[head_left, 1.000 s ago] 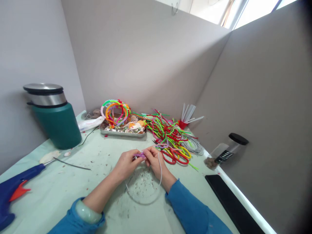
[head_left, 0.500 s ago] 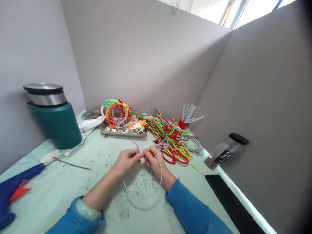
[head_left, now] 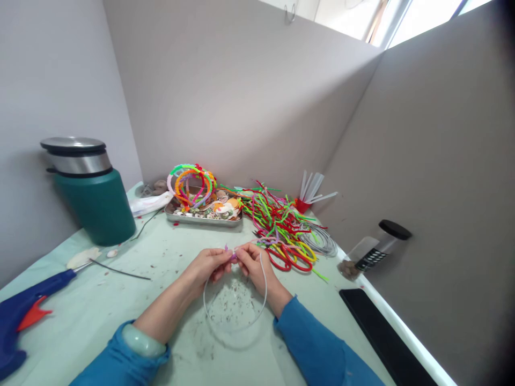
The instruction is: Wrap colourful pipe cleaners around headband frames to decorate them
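Both hands meet over the middle of the table. My left hand (head_left: 212, 264) is closed, pinching a short purple pipe cleaner (head_left: 233, 257) whose tip curls up between the hands. My right hand (head_left: 252, 261) is closed too, with thumb and finger gripping a thin white wire hoop (head_left: 264, 300) where the purple piece lies against it. The hoop hangs below the hands as a round loop. Fingertips hide how the pipe cleaner sits on the wire. Just beyond my right hand lie red-handled scissors (head_left: 298, 259).
A metal tray (head_left: 201, 219) holds shells and colourful fuzzy hoops (head_left: 175, 185). Beside it lies a pipe-cleaner heap (head_left: 277, 212) with coiled grey wire (head_left: 328, 242). A green bottle (head_left: 96, 209) and blue glue gun (head_left: 44, 289) are left; a clear jar (head_left: 374, 252) and black bar (head_left: 382, 332) right.
My left hand has shifted its fingers and turned the purple pipe cleaner's free end down toward the wire. Less of it sticks up now. My right hand holds its place.
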`<state>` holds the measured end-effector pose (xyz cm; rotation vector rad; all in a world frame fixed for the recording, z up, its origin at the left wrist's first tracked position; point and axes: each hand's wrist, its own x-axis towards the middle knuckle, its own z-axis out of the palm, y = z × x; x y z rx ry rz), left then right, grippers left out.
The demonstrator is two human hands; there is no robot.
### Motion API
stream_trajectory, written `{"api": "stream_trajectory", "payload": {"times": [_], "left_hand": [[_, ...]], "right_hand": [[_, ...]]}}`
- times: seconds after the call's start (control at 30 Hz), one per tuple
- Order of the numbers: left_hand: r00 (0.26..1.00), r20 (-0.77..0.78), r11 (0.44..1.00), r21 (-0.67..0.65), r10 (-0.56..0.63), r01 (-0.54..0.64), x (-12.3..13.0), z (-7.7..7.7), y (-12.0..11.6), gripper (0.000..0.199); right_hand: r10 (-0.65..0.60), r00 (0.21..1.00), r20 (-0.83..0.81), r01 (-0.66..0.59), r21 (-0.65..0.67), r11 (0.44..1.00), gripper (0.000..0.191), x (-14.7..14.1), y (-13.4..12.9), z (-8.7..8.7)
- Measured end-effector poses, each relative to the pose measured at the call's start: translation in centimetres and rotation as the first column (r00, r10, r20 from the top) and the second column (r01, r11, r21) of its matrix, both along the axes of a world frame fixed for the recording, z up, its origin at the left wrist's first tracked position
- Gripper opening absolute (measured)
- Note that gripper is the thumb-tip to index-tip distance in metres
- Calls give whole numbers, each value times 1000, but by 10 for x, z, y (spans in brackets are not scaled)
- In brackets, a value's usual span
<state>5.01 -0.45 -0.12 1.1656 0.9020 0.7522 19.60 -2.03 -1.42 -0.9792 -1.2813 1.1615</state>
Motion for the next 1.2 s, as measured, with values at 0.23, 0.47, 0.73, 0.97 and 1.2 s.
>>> {"api": "stream_trajectory", "payload": {"times": [0.23,0.47,0.73,0.97,1.2], "left_hand": [[990,-132,994,97,59,-46,3,-3,2,45],[858,-259,746,638,443,-193,0,-2,2,27],[829,-216,358,933,516,20,2,-5,-1,23],[824,-266,372,925,500,73,3,-7,-1,21],[823,-295,407,909,486,85,3,-7,-1,14]], "right_hand": [[-41,999,3,41,26,999,23,-1,0,1],[-147,987,-64,149,27,988,26,3,8,-9],[-130,989,-72,131,16,991,25,4,9,-10],[-88,993,-73,90,20,996,25,3,6,-7],[-64,994,-94,65,9,998,25,1,4,-5]]}}
